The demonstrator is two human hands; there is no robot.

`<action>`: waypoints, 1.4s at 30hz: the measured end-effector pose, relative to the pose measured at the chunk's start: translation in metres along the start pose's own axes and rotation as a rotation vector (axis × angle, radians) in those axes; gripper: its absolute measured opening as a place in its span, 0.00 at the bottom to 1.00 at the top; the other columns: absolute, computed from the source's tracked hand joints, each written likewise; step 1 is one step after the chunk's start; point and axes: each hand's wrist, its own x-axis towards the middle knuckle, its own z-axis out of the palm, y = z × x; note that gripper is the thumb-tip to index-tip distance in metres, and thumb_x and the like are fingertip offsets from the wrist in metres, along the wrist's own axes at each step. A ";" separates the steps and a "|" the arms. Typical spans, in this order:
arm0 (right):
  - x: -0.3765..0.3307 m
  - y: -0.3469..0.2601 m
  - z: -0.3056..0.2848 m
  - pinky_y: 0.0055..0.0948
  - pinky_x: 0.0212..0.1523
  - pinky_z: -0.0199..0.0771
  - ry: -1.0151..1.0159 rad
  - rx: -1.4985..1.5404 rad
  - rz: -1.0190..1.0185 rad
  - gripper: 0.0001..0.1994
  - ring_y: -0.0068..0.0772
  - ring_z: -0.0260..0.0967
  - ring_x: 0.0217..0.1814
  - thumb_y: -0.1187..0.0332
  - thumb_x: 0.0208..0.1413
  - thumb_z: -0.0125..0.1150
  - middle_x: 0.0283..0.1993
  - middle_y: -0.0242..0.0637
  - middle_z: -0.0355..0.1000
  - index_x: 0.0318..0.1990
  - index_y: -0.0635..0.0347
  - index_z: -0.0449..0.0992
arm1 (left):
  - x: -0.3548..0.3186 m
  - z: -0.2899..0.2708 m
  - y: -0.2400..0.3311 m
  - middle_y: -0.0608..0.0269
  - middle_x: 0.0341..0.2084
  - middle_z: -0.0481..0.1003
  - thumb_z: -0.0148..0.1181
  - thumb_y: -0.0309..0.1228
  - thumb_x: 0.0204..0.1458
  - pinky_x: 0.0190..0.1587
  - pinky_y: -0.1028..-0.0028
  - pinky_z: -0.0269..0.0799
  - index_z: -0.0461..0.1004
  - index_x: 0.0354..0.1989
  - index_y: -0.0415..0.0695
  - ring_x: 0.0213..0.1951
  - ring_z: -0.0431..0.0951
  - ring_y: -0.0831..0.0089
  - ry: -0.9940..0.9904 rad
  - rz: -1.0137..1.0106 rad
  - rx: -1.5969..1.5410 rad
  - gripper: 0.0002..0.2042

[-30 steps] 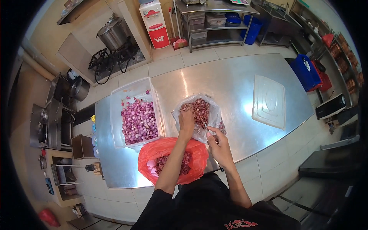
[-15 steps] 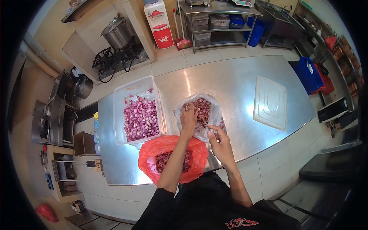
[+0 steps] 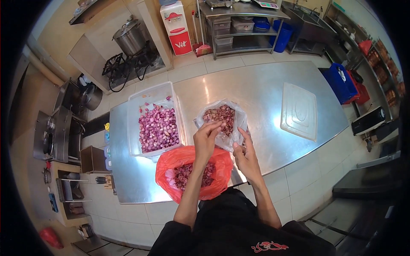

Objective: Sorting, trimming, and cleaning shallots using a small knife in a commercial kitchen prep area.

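Observation:
My left hand is over the near left rim of a clear plastic bag. Its fingertips are pinched together; whatever is between them is too small to make out. Brownish-red unpeeled shallots fill that bag. Beside the bag's near right side, my right hand is partly curled, with thumb and index finger raised. It has a small knife, whose blade barely shows against the plastic. Under my left forearm sits an open red plastic bag with dark red shallot skins inside.
A clear plastic tub of peeled purple-pink shallots stands left on the steel table. Its pale lid lies at the right. Beyond the table are a stove with a large pot, a water dispenser and blue crates.
My left hand has come back out of the shallot bag toward me, its fingers now pinched. My right hand has shifted only slightly, and its knife blade shows less.

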 end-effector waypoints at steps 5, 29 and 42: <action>-0.022 -0.022 0.019 0.16 0.26 0.55 -0.240 0.106 0.149 0.21 0.13 0.52 0.25 0.64 0.65 0.49 0.26 0.22 0.58 0.64 0.56 0.61 | -0.054 -0.038 0.068 0.55 0.40 0.78 0.54 0.18 0.56 0.49 0.76 0.71 0.76 0.45 0.34 0.44 0.77 0.73 -0.014 -0.212 -0.320 0.10; -0.129 -0.042 0.112 0.16 0.20 0.47 -0.365 0.116 0.103 0.20 0.11 0.47 0.21 0.65 0.65 0.48 0.23 0.20 0.54 0.63 0.56 0.61 | -0.155 -0.143 0.124 0.49 0.42 0.76 0.59 0.16 0.51 0.50 0.74 0.74 0.68 0.50 0.32 0.45 0.77 0.69 0.174 -0.243 -0.643 0.17; -0.146 -0.047 0.140 0.17 0.17 0.44 -0.244 0.243 0.030 0.18 0.11 0.47 0.17 0.65 0.65 0.49 0.20 0.21 0.55 0.60 0.56 0.64 | -0.157 -0.156 0.139 0.46 0.41 0.77 0.58 0.14 0.50 0.47 0.75 0.76 0.68 0.49 0.31 0.44 0.79 0.67 0.235 -0.088 -0.488 0.16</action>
